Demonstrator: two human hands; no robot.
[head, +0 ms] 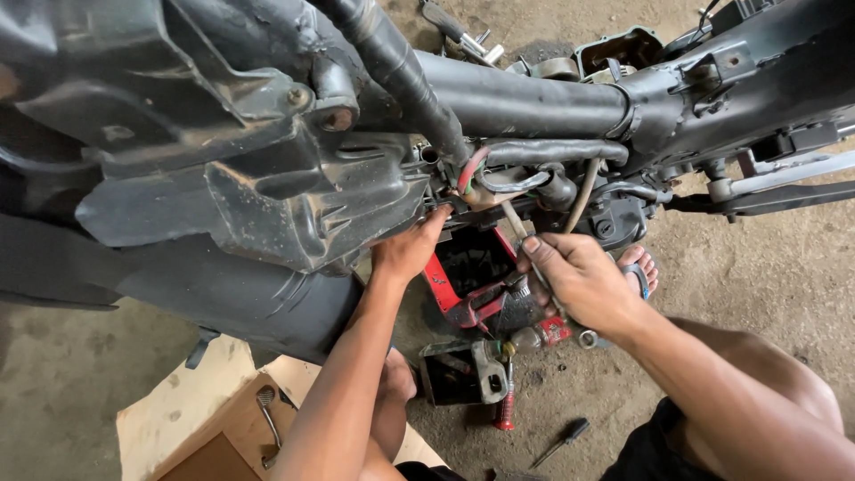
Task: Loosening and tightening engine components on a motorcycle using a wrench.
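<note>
Head view | my left hand (408,251) presses fingertips flat against the black engine cover (267,200), grip loose, holding nothing | my right hand (579,283) grip closed on a slim tool (515,223), tip up among the hoses (534,165) above that grip | step: working a fitting; next needs steady leverage, I judge

A toolbox (472,267) sits under the motorcycle frame (525,102), a screwdriver (561,443) on the ground nearer the person.
</note>
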